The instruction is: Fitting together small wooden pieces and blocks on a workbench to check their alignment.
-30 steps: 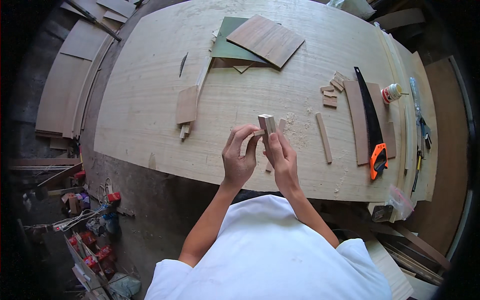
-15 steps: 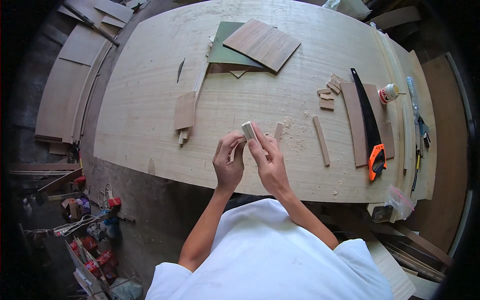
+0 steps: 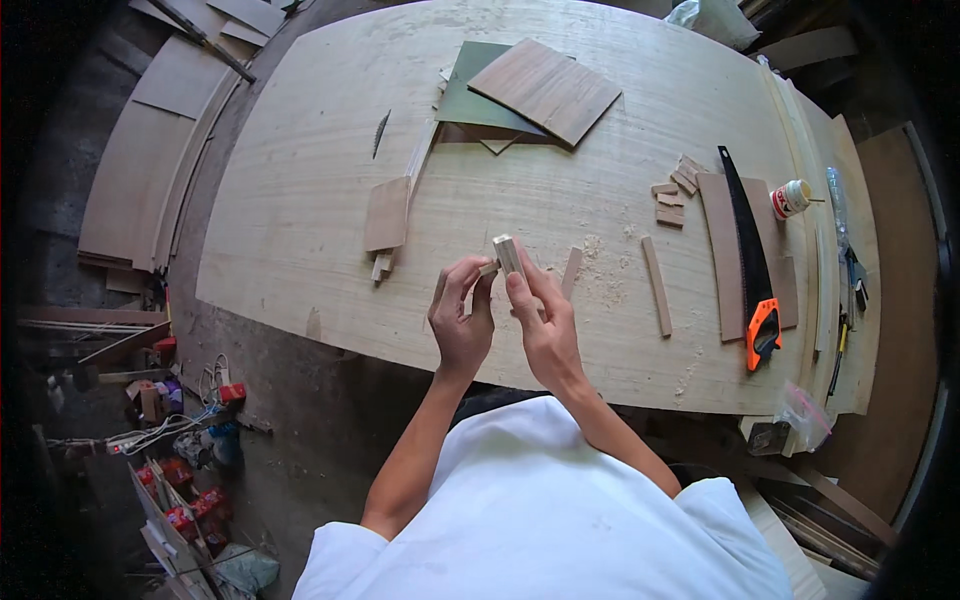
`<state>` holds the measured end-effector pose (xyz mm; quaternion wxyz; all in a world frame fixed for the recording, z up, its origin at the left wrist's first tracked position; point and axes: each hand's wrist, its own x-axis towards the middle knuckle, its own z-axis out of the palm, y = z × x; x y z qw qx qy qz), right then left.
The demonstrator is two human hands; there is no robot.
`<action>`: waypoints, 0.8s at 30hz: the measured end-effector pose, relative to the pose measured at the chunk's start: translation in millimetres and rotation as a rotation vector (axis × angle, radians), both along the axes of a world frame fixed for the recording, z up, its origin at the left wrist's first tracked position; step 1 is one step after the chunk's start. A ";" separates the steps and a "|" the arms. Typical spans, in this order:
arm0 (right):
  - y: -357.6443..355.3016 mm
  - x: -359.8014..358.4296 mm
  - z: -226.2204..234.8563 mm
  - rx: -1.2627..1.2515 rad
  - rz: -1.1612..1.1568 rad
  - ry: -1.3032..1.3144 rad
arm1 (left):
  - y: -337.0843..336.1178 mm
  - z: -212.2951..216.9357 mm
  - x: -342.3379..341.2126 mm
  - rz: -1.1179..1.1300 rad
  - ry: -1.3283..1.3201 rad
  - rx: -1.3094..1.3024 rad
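Observation:
Both hands are raised over the near edge of a large plywood table (image 3: 300, 230). My right hand (image 3: 545, 325) pinches a small pale wooden block (image 3: 507, 253) between thumb and fingers. My left hand (image 3: 462, 318) touches the block's left side with its fingertips. A thin wooden strip (image 3: 571, 272) lies on the table just right of the hands, beside a patch of sawdust (image 3: 600, 270).
A hand saw with an orange handle (image 3: 752, 260) lies on a board at the right, near a small glue jar (image 3: 790, 198) and several small wood offcuts (image 3: 672, 195). Veneer sheets (image 3: 545, 88) lie at the far side. A brown panel (image 3: 387, 212) rests left of centre. Boards and cables crowd the floor at left.
Both hands and the block have shifted a little to the left in view, and the block has been turned between the fingers. The table's other items lie as before.

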<state>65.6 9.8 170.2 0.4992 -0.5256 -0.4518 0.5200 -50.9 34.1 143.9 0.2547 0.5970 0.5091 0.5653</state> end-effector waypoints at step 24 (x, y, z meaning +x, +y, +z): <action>-27.4 79.5 -137.2 0.310 0.152 -1.288 | -23.5 -52.7 -16.6 -0.080 -0.117 -0.310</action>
